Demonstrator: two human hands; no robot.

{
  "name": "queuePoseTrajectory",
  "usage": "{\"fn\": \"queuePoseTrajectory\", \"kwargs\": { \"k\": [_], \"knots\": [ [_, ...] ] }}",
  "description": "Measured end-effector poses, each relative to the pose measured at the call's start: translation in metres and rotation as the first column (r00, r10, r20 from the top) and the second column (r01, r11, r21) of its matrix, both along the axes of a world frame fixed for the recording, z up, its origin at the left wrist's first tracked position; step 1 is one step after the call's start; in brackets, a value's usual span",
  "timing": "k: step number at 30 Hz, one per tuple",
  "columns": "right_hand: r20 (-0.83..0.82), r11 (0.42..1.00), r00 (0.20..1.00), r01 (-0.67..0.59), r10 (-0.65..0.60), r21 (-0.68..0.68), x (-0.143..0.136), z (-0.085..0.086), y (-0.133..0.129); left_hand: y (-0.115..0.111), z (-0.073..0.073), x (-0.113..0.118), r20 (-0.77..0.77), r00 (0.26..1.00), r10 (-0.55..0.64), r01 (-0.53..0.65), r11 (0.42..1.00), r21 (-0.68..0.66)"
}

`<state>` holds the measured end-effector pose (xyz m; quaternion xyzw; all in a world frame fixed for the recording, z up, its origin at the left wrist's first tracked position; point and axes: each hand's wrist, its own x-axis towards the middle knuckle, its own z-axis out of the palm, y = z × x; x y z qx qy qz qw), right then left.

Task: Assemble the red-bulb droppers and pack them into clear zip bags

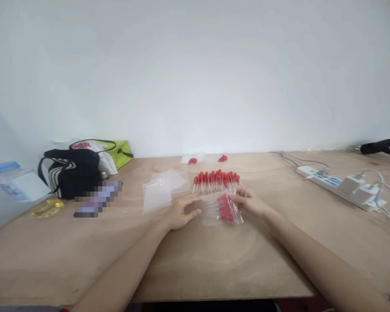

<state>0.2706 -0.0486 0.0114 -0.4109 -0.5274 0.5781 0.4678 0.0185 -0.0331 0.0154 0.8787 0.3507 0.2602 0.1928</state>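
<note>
My right hand (247,203) pinches the upper right edge of a clear zip bag (211,210). Inside the bag lie several droppers with red bulbs (225,208), their bulbs toward the zip end on the right. At the bag's left end is my left hand (183,213), its thumb and fingers apart; whether it touches the plastic I cannot tell. Just beyond the bag, a row of red-bulbed droppers (216,180) lies side by side, clear stems toward me. Flat clear zip bags (157,195) overlap on the table to the left of the row.
Small piles of red bulbs (193,160) (222,158) lie near the wall. To the left are a phone-like blurred object (99,199), a black bag (81,173), a green bag (121,154) and a clear bottle (21,184). A white power strip (338,187) with cables lies right.
</note>
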Motion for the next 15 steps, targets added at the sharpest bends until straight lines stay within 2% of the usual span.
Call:
{"fn": "queuePoseTrajectory", "kwargs": {
  "k": [2, 3, 5, 7, 9, 11, 13, 15],
  "knots": [
    [-0.110, 0.996, 0.990, 0.088, -0.085, 0.029, 0.010, 0.003, 0.005, 0.009, 0.000, -0.009, -0.024, 0.975, 0.220, -0.215, 0.968, 0.131],
    [-0.160, 0.985, 0.974, 0.170, -0.161, 0.039, 0.016, 0.003, 0.010, 0.014, 0.000, -0.015, -0.046, 0.929, 0.367, -0.352, 0.915, 0.196],
    [-0.240, 0.930, 0.908, 0.364, -0.343, 0.048, 0.033, 0.001, 0.021, 0.022, 0.001, -0.027, -0.131, 0.754, 0.643, -0.591, 0.752, 0.291],
    [-0.279, 0.846, 0.820, 0.531, -0.500, 0.043, 0.051, -0.006, 0.033, 0.029, 0.001, -0.039, -0.229, 0.554, 0.800, -0.731, 0.599, 0.327],
    [-0.294, 0.758, 0.726, 0.653, -0.621, 0.011, 0.067, -0.014, 0.042, 0.033, 0.000, -0.047, -0.322, 0.415, 0.851, -0.808, 0.507, 0.299],
    [-0.233, 0.685, 0.661, 0.728, -0.713, -0.031, 0.076, -0.021, 0.047, 0.036, -0.001, -0.051, -0.414, 0.349, 0.841, -0.852, 0.469, 0.234],
    [-0.149, 0.647, 0.634, 0.760, -0.758, -0.059, 0.078, -0.027, 0.050, 0.039, -0.003, -0.052, -0.482, 0.329, 0.813, -0.862, 0.466, 0.198],
    [-0.090, 0.638, 0.632, 0.767, -0.770, -0.074, 0.077, -0.030, 0.051, 0.040, -0.005, -0.052, -0.510, 0.331, 0.794, -0.847, 0.488, 0.211]
  ]
}}
